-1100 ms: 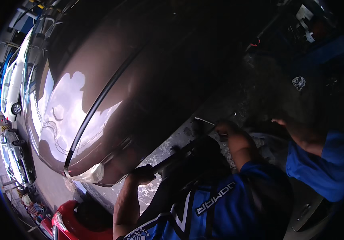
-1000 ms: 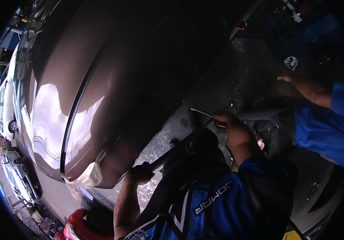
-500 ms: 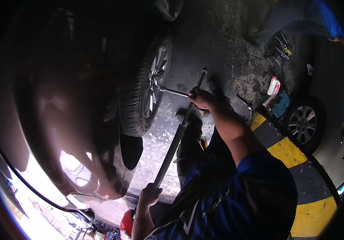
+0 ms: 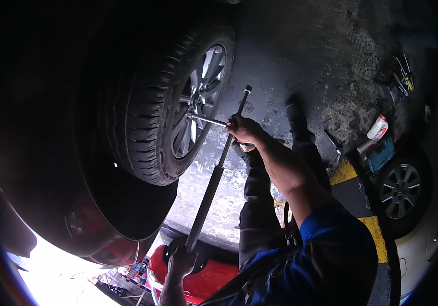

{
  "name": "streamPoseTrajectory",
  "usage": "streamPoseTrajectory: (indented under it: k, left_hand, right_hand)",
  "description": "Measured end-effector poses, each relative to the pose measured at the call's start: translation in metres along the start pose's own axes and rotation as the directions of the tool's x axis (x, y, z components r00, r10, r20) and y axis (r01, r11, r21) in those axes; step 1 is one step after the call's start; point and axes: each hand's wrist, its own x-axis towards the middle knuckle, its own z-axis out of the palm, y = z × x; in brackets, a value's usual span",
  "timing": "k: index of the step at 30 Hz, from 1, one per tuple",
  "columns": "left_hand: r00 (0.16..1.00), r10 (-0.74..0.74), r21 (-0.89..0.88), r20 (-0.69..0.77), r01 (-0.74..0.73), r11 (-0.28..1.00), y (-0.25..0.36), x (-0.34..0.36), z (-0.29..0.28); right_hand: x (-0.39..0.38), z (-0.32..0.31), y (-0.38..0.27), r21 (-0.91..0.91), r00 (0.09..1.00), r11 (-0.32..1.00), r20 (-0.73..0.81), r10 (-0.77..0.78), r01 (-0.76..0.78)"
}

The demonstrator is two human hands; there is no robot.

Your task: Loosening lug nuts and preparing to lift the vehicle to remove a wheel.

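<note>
My view has swung from the bonnet down to this wheel (image 4: 170, 104) in a second! My right hand (image 4: 244, 130) is wrapped round the wrench (image 4: 209, 120), its far end at the wheel's middle; my left hand (image 4: 182, 261) clasps the long pipe's (image 4: 206, 206) near end. Farther out, a white bottle (image 4: 378, 127) sits beside a teal case (image 4: 380, 155).

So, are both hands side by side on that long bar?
No, the left hand grips the lower end of the long bar, while the right hand is much nearer its other end.
</note>
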Motion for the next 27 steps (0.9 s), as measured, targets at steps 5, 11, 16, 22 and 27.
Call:
streamPoseTrajectory:
  k: [5, 11, 16, 22, 27]
  left_hand:
    - [0.996, 0.011, -0.135, 0.084, 0.0, 0.991, 0.025, -0.025, -0.039]
    - [0.994, -0.105, 0.004, -0.007, 0.105, 0.994, -0.002, 0.018, 0.02]
    - [0.968, -0.247, -0.039, -0.049, 0.245, 0.969, -0.038, 0.097, 0.09]
    - [0.976, -0.211, -0.047, -0.061, 0.209, 0.977, -0.053, 0.158, 0.162]
    - [0.978, -0.191, -0.094, -0.082, 0.184, 0.978, -0.077, 0.189, 0.179]
  right_hand:
    - [0.026, -0.002, 0.003, 0.05, 0.995, 0.997, 0.076, -0.056, 0.053]
    - [0.03, 0.001, 0.006, 0.014, 0.986, 0.992, 0.114, -0.124, 0.123]
    - [0.025, 0.019, 0.009, 0.036, 0.987, 0.995, 0.122, -0.1, 0.096]
    - [0.032, 0.021, 0.032, -0.018, 0.957, 0.96, 0.077, -0.279, 0.281]
    - [0.014, 0.028, 0.072, 0.117, 0.872, 0.865, -0.02, -0.488, 0.487]
